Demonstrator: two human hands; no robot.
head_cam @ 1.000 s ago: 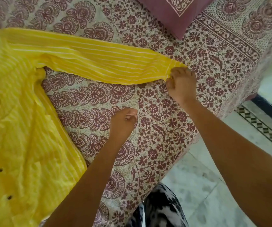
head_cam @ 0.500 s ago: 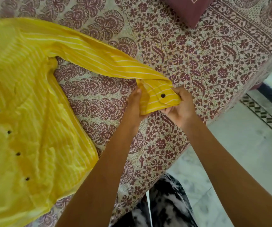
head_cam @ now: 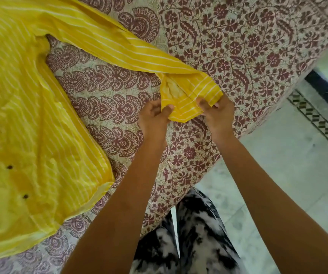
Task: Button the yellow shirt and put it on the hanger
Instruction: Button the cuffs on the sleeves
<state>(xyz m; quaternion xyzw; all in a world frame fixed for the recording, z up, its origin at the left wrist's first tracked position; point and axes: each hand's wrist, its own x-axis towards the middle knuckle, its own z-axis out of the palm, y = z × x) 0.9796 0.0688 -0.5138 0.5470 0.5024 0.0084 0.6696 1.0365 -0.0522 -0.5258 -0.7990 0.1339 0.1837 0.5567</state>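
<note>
The yellow striped shirt (head_cam: 26, 119) lies spread on the bed at the left, with three dark buttons down its front near the left edge. Its long sleeve runs from the upper left to the cuff (head_cam: 190, 95) near the middle. My left hand (head_cam: 155, 117) pinches the cuff's left flap between thumb and fingers. My right hand (head_cam: 216, 113) pinches the cuff's right side, thumb on top. The cuff is lifted a little off the bed and its button is hidden. No hanger is in view.
The bed is covered by a cream and maroon floral sheet (head_cam: 248, 46); its edge runs diagonally toward the lower middle. Pale marble floor (head_cam: 289, 171) with a patterned border strip lies to the right. My legs in black and white trousers (head_cam: 188, 244) stand against the bed.
My right hand pulled the sleeve end toward me and folded the cuff back. My left hand came off the bed and took the cuff's other flap. The cuff button is covered now.
</note>
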